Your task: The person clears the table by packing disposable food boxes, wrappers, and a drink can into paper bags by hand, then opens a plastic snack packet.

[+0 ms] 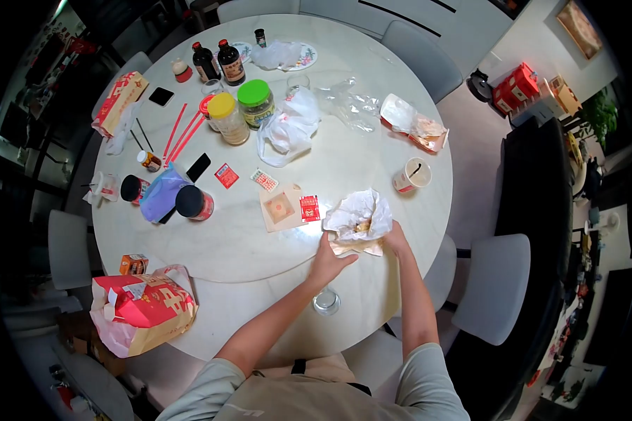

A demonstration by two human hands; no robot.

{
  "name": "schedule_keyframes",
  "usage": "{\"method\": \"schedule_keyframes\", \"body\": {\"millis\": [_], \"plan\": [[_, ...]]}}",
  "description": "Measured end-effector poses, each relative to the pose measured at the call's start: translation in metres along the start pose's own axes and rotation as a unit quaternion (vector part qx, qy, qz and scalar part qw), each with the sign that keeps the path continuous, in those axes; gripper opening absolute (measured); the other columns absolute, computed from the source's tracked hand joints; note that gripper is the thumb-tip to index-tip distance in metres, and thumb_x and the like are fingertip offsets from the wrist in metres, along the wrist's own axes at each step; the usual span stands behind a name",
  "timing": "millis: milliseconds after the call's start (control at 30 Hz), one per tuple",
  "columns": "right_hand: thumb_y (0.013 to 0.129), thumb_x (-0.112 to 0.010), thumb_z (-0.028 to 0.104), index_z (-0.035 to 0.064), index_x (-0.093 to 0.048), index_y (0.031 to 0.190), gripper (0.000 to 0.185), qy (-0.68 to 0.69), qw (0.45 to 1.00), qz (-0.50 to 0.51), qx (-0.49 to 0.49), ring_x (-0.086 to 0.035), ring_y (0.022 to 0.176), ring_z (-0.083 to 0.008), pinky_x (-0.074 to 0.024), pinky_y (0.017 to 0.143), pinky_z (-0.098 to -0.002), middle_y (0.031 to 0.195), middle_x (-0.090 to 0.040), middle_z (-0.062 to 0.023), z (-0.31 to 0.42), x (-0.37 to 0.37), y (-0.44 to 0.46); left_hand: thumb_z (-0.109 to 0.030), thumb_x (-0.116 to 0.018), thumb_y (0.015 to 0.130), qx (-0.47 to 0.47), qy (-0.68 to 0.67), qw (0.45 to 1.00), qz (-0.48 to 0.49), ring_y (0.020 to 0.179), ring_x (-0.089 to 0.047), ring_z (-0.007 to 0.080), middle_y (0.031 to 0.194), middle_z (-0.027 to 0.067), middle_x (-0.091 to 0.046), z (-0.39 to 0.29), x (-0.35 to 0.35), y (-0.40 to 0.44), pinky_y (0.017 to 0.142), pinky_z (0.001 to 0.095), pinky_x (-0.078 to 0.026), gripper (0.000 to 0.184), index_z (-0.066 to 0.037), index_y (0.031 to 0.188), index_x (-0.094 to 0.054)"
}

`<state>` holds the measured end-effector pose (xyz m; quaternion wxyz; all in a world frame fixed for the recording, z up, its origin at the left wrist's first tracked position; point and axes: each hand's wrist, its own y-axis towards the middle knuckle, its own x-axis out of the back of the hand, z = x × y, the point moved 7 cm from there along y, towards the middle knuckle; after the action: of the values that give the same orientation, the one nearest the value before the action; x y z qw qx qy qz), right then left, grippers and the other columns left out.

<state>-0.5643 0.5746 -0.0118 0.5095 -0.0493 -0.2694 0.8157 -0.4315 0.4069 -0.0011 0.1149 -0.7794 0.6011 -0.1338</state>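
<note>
A crumpled white paper food wrapper [361,210] lies spread near the front right of the round table, with brownish food remains in its middle. My left hand [328,263] grips its left lower edge, thumb stretched out and the other fingers partly hidden by paper. On the opposite side my right hand [395,240] holds the right edge, fingertips behind the paper. Just left of the wrapper are a red sachet [310,208] and a beige paper napkin [279,208]. A clear drinking glass [326,302] stands below my left hand.
A paper cup [411,177] with a dark straw stands beyond my right hand. Farther back are an opened food box [414,126], a white plastic bag [291,126], a green-lidded jar [255,102] and dark bottles [230,63]. A red takeaway bag [147,305] sits front left.
</note>
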Motion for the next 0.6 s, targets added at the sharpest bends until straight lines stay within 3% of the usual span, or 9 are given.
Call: {"method": "schedule_keyframes", "body": {"millis": [33,133,233,267,367,400,500,533,600], "plan": [[0.073,-0.071,0.015,-0.0011,-0.059,0.111,0.043,-0.008,1.000,-0.013,0.002,-0.061,0.095,-0.0176,-0.0481,0.083,-0.0318,0.106,-0.064,-0.0086,0.002,0.000,-0.003,-0.032,-0.081,0.065,-0.013,-0.033,0.999,0.002,0.122,-0.042,0.0349,0.132,0.0271,-0.038,0.001,-0.002,0.004,0.102,0.0388,-0.035,0.108,0.010,0.139,-0.015],[0.077,-0.068,0.016,-0.0014,-0.059,0.112,0.040,0.024,0.998,-0.052,0.008,-0.060,0.096,-0.0175,-0.0479,0.083,-0.0317,0.108,-0.064,-0.0093,-0.004,0.005,-0.015,-0.030,-0.081,0.066,-0.030,0.109,0.993,-0.020,0.118,-0.043,0.0375,0.128,0.0254,-0.042,-0.023,0.005,-0.001,0.100,0.0428,-0.036,0.103,0.007,0.139,-0.018],[0.076,-0.067,0.011,-0.0004,-0.058,0.110,0.037,0.063,0.992,-0.100,0.036,-0.060,0.088,-0.0147,-0.0485,0.077,-0.0309,0.101,-0.063,-0.0069,0.013,-0.003,-0.035,-0.026,-0.079,0.068,-0.121,0.228,0.947,-0.193,0.115,-0.043,0.0407,0.123,0.0230,-0.046,-0.079,0.028,-0.031,0.097,0.0471,-0.037,0.095,0.005,0.137,-0.023],[0.076,-0.066,0.010,0.0000,-0.059,0.109,0.035,0.069,0.989,-0.117,0.056,-0.059,0.084,-0.0133,-0.0488,0.074,-0.0305,0.097,-0.064,-0.0058,0.028,-0.008,-0.043,-0.015,-0.077,0.069,-0.186,0.203,0.932,-0.236,0.115,-0.042,0.0421,0.120,0.0210,-0.046,-0.109,0.035,-0.049,0.101,0.0472,-0.033,0.082,0.002,0.136,-0.031],[0.075,-0.067,0.008,0.0010,-0.055,0.113,0.041,0.223,0.968,-0.090,0.069,-0.059,0.086,-0.0137,-0.0489,0.074,-0.0303,0.101,-0.062,-0.0054,0.064,-0.035,-0.065,-0.011,-0.074,0.071,-0.443,0.281,0.838,-0.147,0.116,-0.042,0.0394,0.119,0.0185,-0.046,-0.147,0.026,-0.096,0.101,0.0501,-0.032,0.065,-0.001,0.128,-0.043],[0.078,-0.066,0.006,0.0001,-0.052,0.116,0.040,0.219,0.972,-0.062,0.066,-0.061,0.094,-0.0175,-0.0492,0.079,-0.0284,0.107,-0.062,-0.0094,0.074,-0.046,-0.071,-0.011,-0.069,0.075,-0.494,0.282,0.820,-0.062,0.118,-0.042,0.0370,0.122,0.0158,-0.046,-0.147,0.016,-0.104,0.101,0.0536,-0.031,0.050,-0.004,0.120,-0.050],[0.078,-0.066,0.006,-0.0003,-0.052,0.114,0.039,0.194,0.978,-0.006,0.072,-0.060,0.091,-0.0158,-0.0493,0.079,-0.0287,0.105,-0.062,-0.0075,0.097,-0.086,-0.085,-0.015,-0.066,0.078,-0.449,0.353,0.820,0.032,0.122,-0.040,0.0357,0.128,0.0145,-0.045,-0.180,0.020,-0.108,0.102,0.0546,-0.029,0.047,-0.003,0.120,-0.050],[0.077,-0.067,0.007,0.0000,-0.052,0.115,0.041,0.212,0.975,0.009,0.071,-0.059,0.091,-0.0140,-0.0492,0.079,-0.0288,0.104,-0.062,-0.0061,0.111,-0.102,-0.095,-0.026,-0.062,0.081,-0.372,0.353,0.858,0.028,0.128,-0.035,0.0349,0.137,0.0162,-0.040,-0.176,0.033,-0.095,0.106,0.0551,-0.023,0.053,-0.003,0.126,-0.048],[0.077,-0.068,0.009,0.0003,-0.052,0.117,0.044,0.165,0.977,0.071,0.114,-0.059,0.093,-0.0135,-0.0489,0.080,-0.0287,0.105,-0.062,-0.0061,0.128,-0.131,-0.108,-0.031,-0.062,0.082,-0.315,0.421,0.848,-0.068,0.130,-0.033,0.0349,0.140,0.0165,-0.038,-0.179,0.072,-0.087,0.107,0.0550,-0.018,0.058,-0.002,0.130,-0.045]]}}
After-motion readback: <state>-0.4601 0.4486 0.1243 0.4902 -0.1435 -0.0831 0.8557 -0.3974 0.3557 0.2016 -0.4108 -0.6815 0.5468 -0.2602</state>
